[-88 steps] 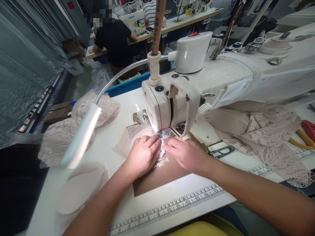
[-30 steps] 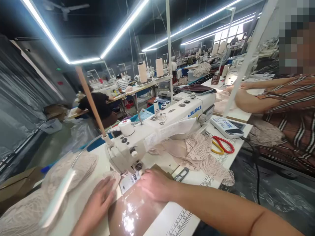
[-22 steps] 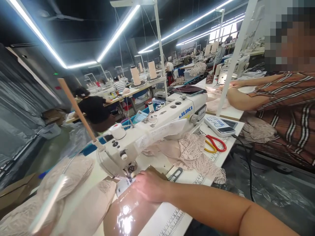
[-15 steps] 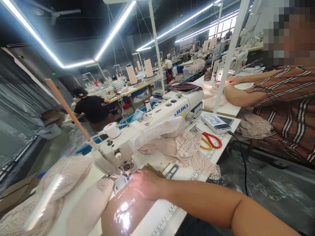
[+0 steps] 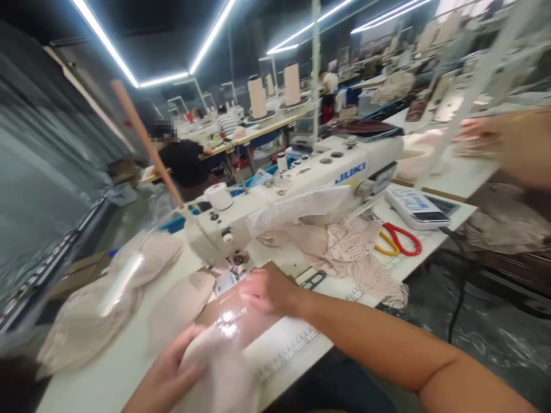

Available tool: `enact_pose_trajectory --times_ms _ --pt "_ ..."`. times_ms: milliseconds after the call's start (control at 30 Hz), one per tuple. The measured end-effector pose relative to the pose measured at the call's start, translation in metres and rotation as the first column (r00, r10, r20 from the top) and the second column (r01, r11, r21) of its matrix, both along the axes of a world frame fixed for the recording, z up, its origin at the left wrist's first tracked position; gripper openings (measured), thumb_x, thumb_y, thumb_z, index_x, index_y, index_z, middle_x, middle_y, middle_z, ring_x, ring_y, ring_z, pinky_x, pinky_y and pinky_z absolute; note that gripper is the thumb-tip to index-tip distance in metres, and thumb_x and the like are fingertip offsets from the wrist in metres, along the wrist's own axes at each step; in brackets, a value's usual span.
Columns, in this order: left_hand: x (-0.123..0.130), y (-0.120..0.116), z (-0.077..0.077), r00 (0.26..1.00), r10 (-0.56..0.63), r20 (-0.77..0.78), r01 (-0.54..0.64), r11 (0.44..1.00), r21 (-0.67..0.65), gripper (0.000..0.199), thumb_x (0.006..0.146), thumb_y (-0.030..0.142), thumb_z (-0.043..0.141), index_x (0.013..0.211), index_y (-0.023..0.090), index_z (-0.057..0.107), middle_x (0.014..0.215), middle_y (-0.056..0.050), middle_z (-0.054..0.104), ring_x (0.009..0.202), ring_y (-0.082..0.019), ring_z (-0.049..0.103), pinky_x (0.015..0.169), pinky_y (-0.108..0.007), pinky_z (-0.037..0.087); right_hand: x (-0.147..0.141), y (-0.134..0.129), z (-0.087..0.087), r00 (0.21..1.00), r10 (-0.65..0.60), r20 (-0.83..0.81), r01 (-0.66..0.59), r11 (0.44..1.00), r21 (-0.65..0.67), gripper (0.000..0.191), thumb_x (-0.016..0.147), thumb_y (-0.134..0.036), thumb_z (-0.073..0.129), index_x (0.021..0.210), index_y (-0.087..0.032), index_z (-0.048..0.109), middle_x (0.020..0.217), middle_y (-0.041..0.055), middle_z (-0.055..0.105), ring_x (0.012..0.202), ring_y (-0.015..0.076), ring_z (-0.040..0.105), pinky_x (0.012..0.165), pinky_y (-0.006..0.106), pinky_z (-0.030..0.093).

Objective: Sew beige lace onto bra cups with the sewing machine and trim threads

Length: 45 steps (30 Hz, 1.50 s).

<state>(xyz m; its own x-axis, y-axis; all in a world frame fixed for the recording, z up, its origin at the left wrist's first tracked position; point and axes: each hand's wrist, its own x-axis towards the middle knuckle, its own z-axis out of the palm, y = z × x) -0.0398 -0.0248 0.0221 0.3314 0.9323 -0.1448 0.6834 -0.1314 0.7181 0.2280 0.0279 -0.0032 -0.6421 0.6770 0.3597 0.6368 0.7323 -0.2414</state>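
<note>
A white JUKI sewing machine [image 5: 293, 195] stands across the table, its needle area [image 5: 239, 261] lit. Beside the needle, my right hand [image 5: 269, 291] rests with curled fingers over a glossy brown sheet [image 5: 228, 321]; what its fingertips hold, if anything, is hidden. At the lower left, my left hand [image 5: 178, 358] grips a pale beige fabric piece [image 5: 221, 367], blurred by motion, which overlaps the sheet's near end. Another beige fabric piece [image 5: 181, 310] lies just left of the needle. Lace-edged fabric [image 5: 353, 246] is bunched right of the machine's needle end.
Stacked beige pieces [image 5: 92, 324] lie on the left of the table. Red and yellow-handled scissors [image 5: 400, 238] and a white control box [image 5: 417, 209] sit at the right. A thin wooden pole [image 5: 146, 143] rises behind the machine head. A co-worker's arm [image 5: 516, 143] shows at the right.
My left hand has come into view at the bottom with a beige fabric piece. My right hand stays by the needle. The head view has swung, shifting the scene rightward.
</note>
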Motion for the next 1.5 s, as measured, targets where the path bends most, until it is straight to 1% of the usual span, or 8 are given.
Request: enact_pose_trajectory --times_ms 133,333,533,700,1000,1100,1233,1500 --pt "0.04 0.046 -0.015 0.986 -0.149 0.069 0.145 0.988 0.054 0.021 0.075 0.03 0.055 0.088 0.015 0.06 0.084 -0.005 0.064 0.079 -0.021 0.06 0.066 -0.029 0.049 0.001 -0.003 -0.004 0.98 0.185 -0.068 -0.19 0.979 -0.075 0.034 0.09 -0.026 0.043 0.059 -0.017 0.053 0.06 -0.0016 0.052 0.062 0.0118 0.042 0.062 0.025 0.03" --pt "0.044 0.081 -0.032 0.999 0.013 0.031 -0.018 0.986 0.165 0.015 0.072 0.018 0.052 0.064 0.019 0.039 0.062 0.004 0.045 0.062 -0.011 0.044 0.06 -0.022 0.036 0.0 -0.004 -0.008 0.977 0.213 -0.025 -0.214 0.956 -0.2 0.027 0.085 -0.022 0.051 0.059 -0.017 0.054 0.059 -0.0019 0.052 0.06 0.0115 0.04 0.056 0.026 0.024" --pt "0.045 0.08 -0.028 0.999 -0.039 0.015 0.035 0.977 0.21 0.007 0.076 0.016 0.051 0.08 0.019 0.047 0.073 0.003 0.052 0.067 -0.012 0.047 0.065 -0.024 0.037 -0.002 -0.004 -0.008 0.983 0.173 -0.057 -0.181 0.958 -0.221 0.027 0.088 -0.027 0.05 0.065 -0.018 0.061 0.062 -0.0004 0.057 0.061 0.0123 0.046 0.059 0.025 0.03" --pt "0.047 0.084 -0.027 0.98 -0.201 -0.002 0.2 0.974 0.105 0.026 0.079 0.019 0.052 0.106 0.018 0.052 0.083 -0.001 0.059 0.075 -0.016 0.056 0.068 -0.025 0.043 -0.004 0.001 -0.014 0.997 0.041 -0.058 -0.046 0.996 -0.079 0.023 0.09 -0.028 0.047 0.081 -0.017 0.066 0.079 0.0041 0.064 0.074 0.0162 0.054 0.069 0.029 0.038" --pt "0.041 0.089 -0.006 0.944 -0.004 -0.329 0.116 0.939 0.323 0.018 0.083 0.017 0.047 0.096 0.017 0.059 0.083 -0.004 0.062 0.072 -0.017 0.058 0.063 -0.026 0.045 -0.008 0.0 -0.019 1.0 0.005 -0.008 -0.006 1.0 -0.024 0.032 0.091 -0.021 0.041 0.066 -0.018 0.061 0.065 -0.0001 0.057 0.063 0.0132 0.05 0.065 0.027 0.038" --pt "0.049 0.073 0.002 0.933 -0.078 -0.351 0.227 0.885 0.407 0.02 0.086 0.018 0.044 0.099 0.017 0.059 0.089 -0.006 0.062 0.078 -0.018 0.059 0.068 -0.028 0.049 -0.008 0.001 -0.018 1.0 -0.003 -0.007 0.002 0.999 -0.044 0.029 0.09 -0.022 0.044 0.066 -0.018 0.061 0.065 0.0001 0.057 0.066 0.0139 0.051 0.066 0.028 0.038" --pt "0.062 0.055 -0.011 0.881 -0.244 -0.406 0.415 0.811 0.412 0.025 0.089 0.019 0.043 0.106 0.014 0.06 0.111 -0.013 0.062 0.099 -0.023 0.059 0.087 -0.039 0.052 -0.009 0.001 -0.015 0.999 -0.044 -0.009 0.043 0.995 -0.086 0.025 0.089 -0.023 0.047 0.069 -0.018 0.062 0.076 0.003 0.061 0.07 0.0146 0.051 0.066 0.028 0.038" --pt "0.055 0.056 -0.026 0.86 -0.26 -0.44 0.457 0.776 0.435 0.035 0.088 0.024 0.045 0.118 0.009 0.054 0.126 -0.019 0.056 0.116 -0.029 0.053 0.096 -0.047 0.048 -0.016 0.004 -0.01 0.98 -0.144 0.139 0.17 0.965 -0.2 0.031 0.087 -0.029 0.052 0.113 -0.015 0.061 0.097 0.008 0.063 0.082 0.0209 0.055 0.068 0.032 0.041"
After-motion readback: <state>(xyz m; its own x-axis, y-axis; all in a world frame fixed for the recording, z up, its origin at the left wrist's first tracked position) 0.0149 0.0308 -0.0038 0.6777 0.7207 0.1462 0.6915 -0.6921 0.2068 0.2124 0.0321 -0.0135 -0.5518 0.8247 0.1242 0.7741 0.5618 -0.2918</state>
